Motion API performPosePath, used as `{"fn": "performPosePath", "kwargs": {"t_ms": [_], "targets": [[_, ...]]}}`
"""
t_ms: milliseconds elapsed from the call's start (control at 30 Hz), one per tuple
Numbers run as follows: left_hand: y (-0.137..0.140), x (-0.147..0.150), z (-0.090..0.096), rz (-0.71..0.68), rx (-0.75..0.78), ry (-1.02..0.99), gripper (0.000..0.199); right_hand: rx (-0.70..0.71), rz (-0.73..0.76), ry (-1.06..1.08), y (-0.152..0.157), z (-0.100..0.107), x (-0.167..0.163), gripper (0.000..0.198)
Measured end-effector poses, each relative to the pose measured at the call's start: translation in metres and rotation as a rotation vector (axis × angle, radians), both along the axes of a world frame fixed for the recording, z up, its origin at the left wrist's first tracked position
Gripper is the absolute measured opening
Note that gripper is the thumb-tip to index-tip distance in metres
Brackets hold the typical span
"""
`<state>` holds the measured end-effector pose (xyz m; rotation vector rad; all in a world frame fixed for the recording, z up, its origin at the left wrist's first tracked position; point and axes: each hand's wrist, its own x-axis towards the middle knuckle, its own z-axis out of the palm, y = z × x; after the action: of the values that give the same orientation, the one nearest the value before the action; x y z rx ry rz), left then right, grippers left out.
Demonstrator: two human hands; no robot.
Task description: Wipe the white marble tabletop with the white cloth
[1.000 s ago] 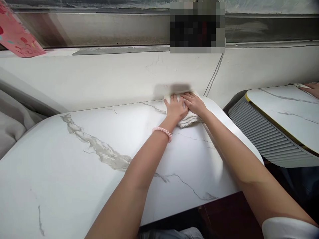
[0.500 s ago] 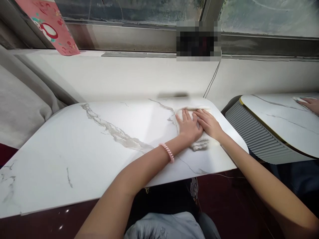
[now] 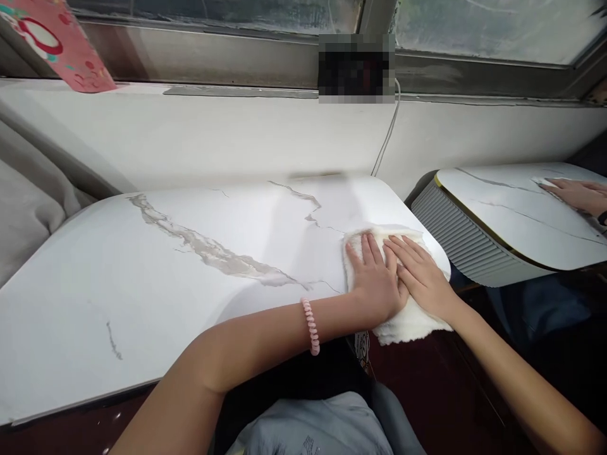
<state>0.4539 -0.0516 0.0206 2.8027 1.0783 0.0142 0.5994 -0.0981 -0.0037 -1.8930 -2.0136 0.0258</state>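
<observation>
A cream-white cloth (image 3: 411, 323) lies spread on the right end of the white marble-patterned table (image 3: 265, 230), its lower edge hanging past the table's front edge. Pressed flat on the cloth is my left hand (image 3: 377, 284), fingers stretched and spread, a pink coiled band on its wrist. My right hand (image 3: 424, 278) lies flat just to the right, fingers extended, touching the left hand. Both hands are open, with palms down on the cloth.
A second marbled table (image 3: 521, 215) with a ribbed side stands to the right. Another person's hand (image 3: 578, 194) rests there on a white cloth. A grey curtain (image 3: 28, 189) hangs at left. A pink decorated paper (image 3: 71, 54) and a cable (image 3: 386, 139) are by the window.
Both hands and the cloth have moved toward me and to the right, to the table's front edge. The view has shifted slightly. The other person's hand shows more.
</observation>
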Motion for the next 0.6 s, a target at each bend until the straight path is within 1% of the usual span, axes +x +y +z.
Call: {"fn": "performPosePath", "kwargs": {"t_ms": [133, 267, 367, 600], "targets": [[0.017, 0.014, -0.003, 0.008, 0.018, -0.052, 0.071, -0.034, 0.003, 0.034, 0.024, 0.003, 0.019, 0.049], [0.043, 0.035, -0.007, 0.062, 0.015, -0.108, 0.069, -0.006, 0.036, 0.067, 0.058, 0.000, 0.043, 0.048], [0.072, 0.053, -0.008, 0.086, 0.001, -0.127, 0.067, 0.021, 0.057, 0.080, 0.091, -0.002, 0.062, 0.048], [0.150, 0.094, -0.012, 0.173, -0.002, -0.174, 0.065, 0.042, 0.063, 0.099, 0.182, -0.004, 0.103, 0.047]]}}
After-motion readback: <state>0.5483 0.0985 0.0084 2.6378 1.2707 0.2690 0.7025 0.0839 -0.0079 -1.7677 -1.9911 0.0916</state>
